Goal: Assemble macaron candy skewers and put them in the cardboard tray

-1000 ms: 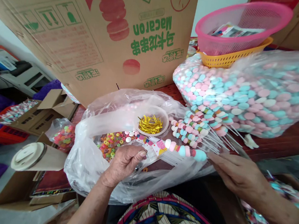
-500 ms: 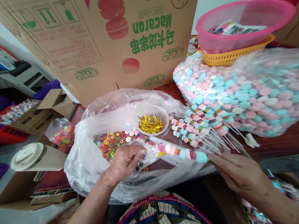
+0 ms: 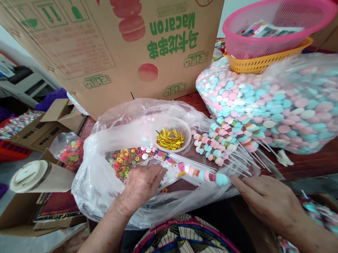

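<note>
My right hand (image 3: pixel 265 199) pinches the stick end of a candy skewer (image 3: pixel 204 174) strung with pink, white and blue discs, whose tip sits in the mouth of a small printed clear wrapper (image 3: pixel 169 166). My left hand (image 3: pixel 141 184) holds that wrapper down over an open plastic bag (image 3: pixel 103 176) with colourful ring candies (image 3: pixel 124 160) inside. A white bowl of gold twist ties (image 3: pixel 170 138) stands just behind. Several finished skewers (image 3: pixel 221 144) lie to the right of the bowl.
A big clear bag of pastel disc candies (image 3: pixel 283 102) fills the right, with pink (image 3: pixel 276 25) and yellow baskets (image 3: pixel 260 63) behind it. A large "Macaron" carton (image 3: pixel 106 35) stands at the back. A lidded cylinder (image 3: pixel 39 177), small boxes and a red crate (image 3: pixel 0 149) lie left.
The skewer has slid left, deeper into the wrapper, pushed by my right hand. My left hand stayed on the wrapper, fingers flattening a little.
</note>
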A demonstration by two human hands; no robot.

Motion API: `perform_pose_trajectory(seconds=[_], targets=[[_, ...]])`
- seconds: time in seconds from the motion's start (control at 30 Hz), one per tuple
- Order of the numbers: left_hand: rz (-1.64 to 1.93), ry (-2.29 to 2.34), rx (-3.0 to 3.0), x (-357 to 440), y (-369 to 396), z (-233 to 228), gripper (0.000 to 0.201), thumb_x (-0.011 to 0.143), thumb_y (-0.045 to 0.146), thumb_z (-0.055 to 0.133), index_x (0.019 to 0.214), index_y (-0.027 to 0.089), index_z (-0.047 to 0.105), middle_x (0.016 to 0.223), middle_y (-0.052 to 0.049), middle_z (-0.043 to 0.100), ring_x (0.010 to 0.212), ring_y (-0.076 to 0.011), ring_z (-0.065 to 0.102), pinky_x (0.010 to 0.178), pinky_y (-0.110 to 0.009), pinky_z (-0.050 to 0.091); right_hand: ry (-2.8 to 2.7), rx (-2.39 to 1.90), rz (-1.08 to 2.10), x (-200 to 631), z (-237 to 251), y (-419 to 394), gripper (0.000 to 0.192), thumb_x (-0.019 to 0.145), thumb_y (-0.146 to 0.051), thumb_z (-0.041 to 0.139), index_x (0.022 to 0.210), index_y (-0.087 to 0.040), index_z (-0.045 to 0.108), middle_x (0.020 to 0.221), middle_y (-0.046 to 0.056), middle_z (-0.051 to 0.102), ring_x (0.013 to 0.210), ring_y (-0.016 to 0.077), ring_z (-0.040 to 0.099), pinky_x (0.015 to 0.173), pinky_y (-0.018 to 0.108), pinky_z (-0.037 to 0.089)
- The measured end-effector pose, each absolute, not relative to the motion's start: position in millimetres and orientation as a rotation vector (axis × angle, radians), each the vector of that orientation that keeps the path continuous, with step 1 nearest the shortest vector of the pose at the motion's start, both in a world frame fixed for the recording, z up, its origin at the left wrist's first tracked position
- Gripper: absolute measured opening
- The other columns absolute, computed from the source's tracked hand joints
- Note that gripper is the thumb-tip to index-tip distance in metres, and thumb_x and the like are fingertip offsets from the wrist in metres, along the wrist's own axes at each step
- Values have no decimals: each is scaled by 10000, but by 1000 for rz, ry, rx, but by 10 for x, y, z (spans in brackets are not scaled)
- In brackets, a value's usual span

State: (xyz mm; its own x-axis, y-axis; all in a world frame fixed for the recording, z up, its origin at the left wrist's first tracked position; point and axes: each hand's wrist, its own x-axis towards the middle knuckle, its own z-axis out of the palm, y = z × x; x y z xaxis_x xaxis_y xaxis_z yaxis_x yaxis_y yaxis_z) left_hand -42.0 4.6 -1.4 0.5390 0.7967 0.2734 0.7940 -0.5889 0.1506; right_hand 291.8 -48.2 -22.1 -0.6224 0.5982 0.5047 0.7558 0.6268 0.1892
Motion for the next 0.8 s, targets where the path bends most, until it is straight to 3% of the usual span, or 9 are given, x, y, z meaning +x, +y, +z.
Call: perform_pose_trajectory(seconds=[0.13, 0.3, 0.43, 0.67, 0.8], targets=[[527, 1264, 2695, -458, 62, -31, 407, 982, 336, 358, 677, 185, 582, 551, 3, 588, 516, -120, 536, 530, -234, 347, -2381, -1093, -294, 2937, -300, -493, 297, 885, -47, 446, 1120, -155, 591, 793, 64, 704, 652, 171, 648, 579, 280, 475], [716, 1115, 2606, -477, 108, -73, 357, 983, 344, 369, 814, 178, 636, 662, -26, 652, 622, -142, 581, 622, -247, 413, -2319, -1045, 457, 2993, -229, -400, 307, 938, -147, 440, 1173, -214, 626, 956, 56, 725, 826, 147, 687, 719, 224, 533], [813, 968, 2475, -486, 129, -83, 314, 979, 333, 398, 841, 186, 639, 704, -20, 674, 664, -138, 587, 677, -260, 430, -2259, -1115, 885, 3030, -128, -315, 281, 949, -281, 467, 1101, -241, 699, 878, 34, 737, 789, 162, 690, 684, 231, 535], [679, 899, 2507, -424, 126, -44, 323, 979, 310, 394, 785, 182, 618, 659, -4, 630, 642, -132, 564, 677, -267, 398, -2251, -1110, 1177, 2971, 18, -220, 318, 950, -374, 453, 1049, -229, 719, 921, 48, 733, 824, 177, 679, 743, 256, 521], [554, 911, 2514, -328, 107, 14, 391, 994, 341, 334, 802, 176, 632, 638, -6, 614, 625, -136, 560, 659, -270, 393, -2275, -1173, 1034, 2889, 36, -169, 336, 943, -402, 451, 960, -206, 723, 869, 47, 724, 795, 182, 659, 722, 258, 498]])
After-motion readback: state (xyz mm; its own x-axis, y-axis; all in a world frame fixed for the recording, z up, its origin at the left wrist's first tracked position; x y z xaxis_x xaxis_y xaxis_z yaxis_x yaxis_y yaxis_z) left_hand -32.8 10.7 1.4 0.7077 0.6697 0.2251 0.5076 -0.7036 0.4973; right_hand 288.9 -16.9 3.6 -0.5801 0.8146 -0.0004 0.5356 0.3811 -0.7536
